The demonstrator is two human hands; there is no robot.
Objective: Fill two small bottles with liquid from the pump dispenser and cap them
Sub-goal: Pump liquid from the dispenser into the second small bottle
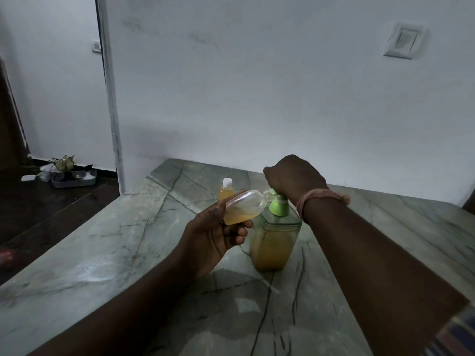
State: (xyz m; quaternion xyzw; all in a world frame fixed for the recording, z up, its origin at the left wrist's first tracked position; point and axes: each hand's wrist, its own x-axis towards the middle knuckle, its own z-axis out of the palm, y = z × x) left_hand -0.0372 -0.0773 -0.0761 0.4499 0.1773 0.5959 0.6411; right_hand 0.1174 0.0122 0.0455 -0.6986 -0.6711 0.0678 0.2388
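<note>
Filling a small clear plastic bottle at the green-topped pump dispenser of amber liquid.

The left hand grips the tilted, part-filled bottle, mouth at the dispenser's spout; the right hand, fingers curled, presses the pump head. Just behind the dispenser stands a white-capped filled bottle. All rest on a grey-green veined marble bench against a white wall with a switch plate; left of it, dark wooden floor.

From my remote seat I saw two bare forearms, with no sleeves on either down to the wrists. The right wrist wore a pinkish thread band, wound in several strands and fraying into a fuzzy tuft on its right side. At the near right corner showed a bit of striped cloth, dark blue with reddish bands. The left hand bore no rings.
</note>
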